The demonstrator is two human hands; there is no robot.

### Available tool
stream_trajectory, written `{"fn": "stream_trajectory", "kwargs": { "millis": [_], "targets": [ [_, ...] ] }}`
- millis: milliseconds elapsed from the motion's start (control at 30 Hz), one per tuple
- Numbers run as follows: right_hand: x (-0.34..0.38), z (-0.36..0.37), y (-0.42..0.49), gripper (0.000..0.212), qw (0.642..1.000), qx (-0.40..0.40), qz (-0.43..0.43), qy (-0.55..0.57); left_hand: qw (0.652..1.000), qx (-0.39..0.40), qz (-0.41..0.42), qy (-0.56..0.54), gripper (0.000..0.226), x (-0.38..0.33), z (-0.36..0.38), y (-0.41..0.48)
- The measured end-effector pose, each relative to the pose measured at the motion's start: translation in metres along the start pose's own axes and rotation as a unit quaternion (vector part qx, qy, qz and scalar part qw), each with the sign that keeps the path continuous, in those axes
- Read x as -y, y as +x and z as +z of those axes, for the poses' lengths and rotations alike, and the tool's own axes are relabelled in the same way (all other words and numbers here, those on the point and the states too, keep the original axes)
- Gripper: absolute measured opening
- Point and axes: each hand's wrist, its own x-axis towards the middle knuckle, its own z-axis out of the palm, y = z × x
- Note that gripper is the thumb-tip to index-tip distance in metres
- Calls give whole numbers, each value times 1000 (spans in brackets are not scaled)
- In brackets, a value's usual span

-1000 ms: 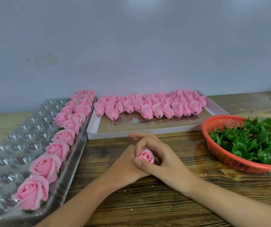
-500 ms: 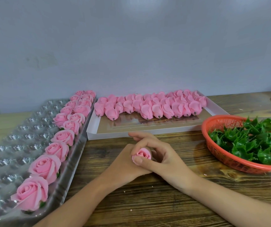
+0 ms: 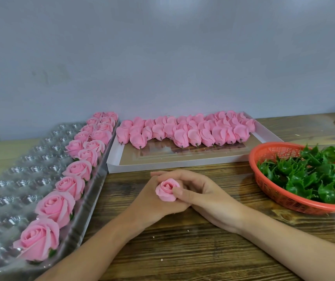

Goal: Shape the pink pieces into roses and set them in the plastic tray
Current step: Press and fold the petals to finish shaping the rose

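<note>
Pink, soft-petalled and half opened, a small pink rose [image 3: 167, 189] sits between both hands above the wooden table [image 3: 182, 250], just in front of the white box [image 3: 162, 165]. The left hand [image 3: 152, 203] wraps round it from below, back of the hand towards me, its fingertips hidden. The right hand [image 3: 209, 197] closes on it from the other side, thumb pressed against the outer petals, fingers arched behind the bloom. The pink pieces [image 3: 182, 134] lie in packed rows along the far half of the box. To the left, the clear plastic tray [image 3: 10, 179] carries finished roses [image 3: 55, 207] down its right edge only. On the right, a red-orange basket [image 3: 274, 191] holds green leafy caps [image 3: 314, 175].
</note>
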Motion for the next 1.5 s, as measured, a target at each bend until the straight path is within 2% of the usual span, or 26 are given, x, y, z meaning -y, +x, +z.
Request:
{"fn": "stream_trajectory", "kwargs": {
  "millis": [33, 67, 133, 233, 367, 500, 733, 1033, 1200, 1367, 1500],
  "targets": [
    [0, -2, 0, 30, 1000, 13, 6, 18, 1000, -3, 7, -14, 11, 0, 1, 1],
    [1, -3, 0, 31, 999, 25, 10, 34, 1000, -3, 11, -27, 10, 0, 2, 1],
    [2, -5, 0, 35, 997, 43, 17, 58, 999, -5, 23, -33, 26, 0, 3, 2],
    [4, -7, 2, 40, 994, 56, 29, 93, 999, 0, 18, -30, 34, -1, 2, 1],
    [6, -4, 2, 29, 992, 22, 44, 119, 1000, 14, 2, -22, 29, -1, 3, 1],
    [7, 2, -1, 19, 995, -21, 40, 92, 1000, 26, -4, -9, 26, 1, 4, -1],
    [6, 3, -2, 20, 996, -36, 32, 70, 999, 29, -19, -5, 15, 0, 4, -2],
    [7, 6, -2, 18, 998, -58, 15, 36, 999, 33, -22, 19, 29, -6, 7, -2],
    [5, 6, -5, 13, 991, -112, -66, -11, 1000, 12, -2, 28, 26, -4, 7, -1],
    [5, 9, -6, 7, 989, -88, -92, -71, 999, 27, -9, 31, 14, -1, 8, 1],
    [2, 10, -6, 6, 986, -86, -88, -114, 998, 30, -17, 56, 24, -5, 12, 2]
  ]
}}
